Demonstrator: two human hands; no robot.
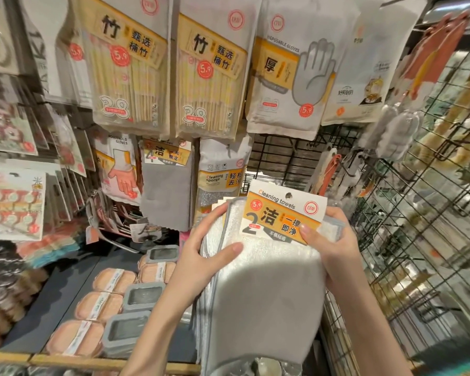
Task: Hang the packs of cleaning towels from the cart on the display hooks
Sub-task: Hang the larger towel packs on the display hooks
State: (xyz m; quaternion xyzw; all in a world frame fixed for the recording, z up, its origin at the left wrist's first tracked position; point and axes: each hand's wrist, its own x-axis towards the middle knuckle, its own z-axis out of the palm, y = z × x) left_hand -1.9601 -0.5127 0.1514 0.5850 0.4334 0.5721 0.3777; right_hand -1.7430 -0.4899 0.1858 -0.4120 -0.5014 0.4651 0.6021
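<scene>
Both hands [201, 256] grip cleaning towels pack [266, 267] (below display).

Held between left hand [201, 256] and right hand [329, 240]: stack of cleaning towel packs [266, 267], before wire grid panel [282, 153]. Above, hanging side by side: bamboo chopstick packs [125, 66], disposable gloves pack [291, 77]. Lower left, on shelf [65, 280]: soap boxes [114, 278].

Counted in view:
- Hands: two, left hand [201, 256] and right hand [334, 240].
- Cleaning towel packs [269, 256], held: several stacked; exact number cannot be told.
- Bamboo stick packs [125, 63], front-facing: two.
- Disposable glove pack [291, 77]: one in front.
- Cleaning sponge pack [220, 175]: one in front.
- Household glove pack [118, 169]: one in front.
- Grey soap boxes [143, 295] on the shelf: three.
</scene>
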